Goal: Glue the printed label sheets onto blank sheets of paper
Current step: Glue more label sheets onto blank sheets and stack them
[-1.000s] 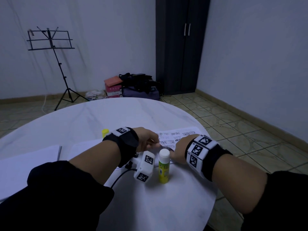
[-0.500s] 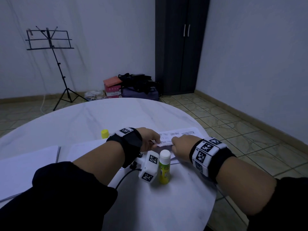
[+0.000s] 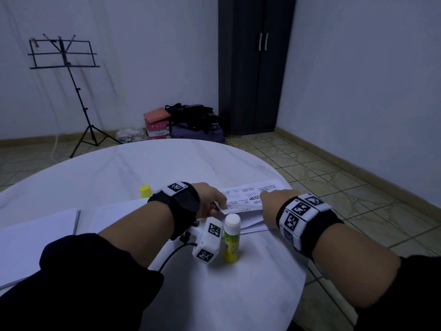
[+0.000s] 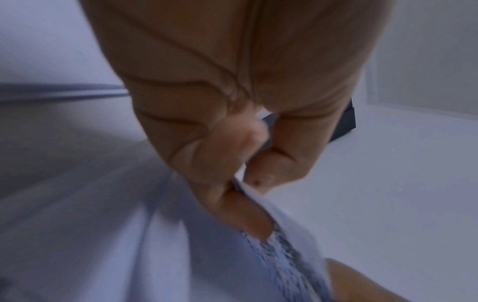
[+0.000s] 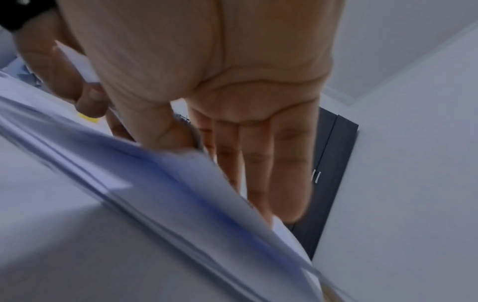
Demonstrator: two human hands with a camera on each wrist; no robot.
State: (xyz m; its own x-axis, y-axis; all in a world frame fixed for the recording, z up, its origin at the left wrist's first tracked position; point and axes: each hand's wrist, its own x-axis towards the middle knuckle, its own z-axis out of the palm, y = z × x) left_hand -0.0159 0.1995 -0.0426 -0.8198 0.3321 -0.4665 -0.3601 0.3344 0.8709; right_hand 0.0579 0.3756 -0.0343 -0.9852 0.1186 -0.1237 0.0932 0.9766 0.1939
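Label sheet (image 3: pixel 248 199) print mostly illegible

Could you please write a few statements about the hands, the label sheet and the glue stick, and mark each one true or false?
1. The left hand pinches the printed label sheet by its edge. True.
2. The glue stick lies flat on the table. False: it stands upright.
3. The right hand holds the glue stick. False: it is at the sheet, fingers straight, apart from the stick.
4. The yellow cap sits on the table, off the glue stick. True.
5. A music stand stands on the floor beyond the table. True.
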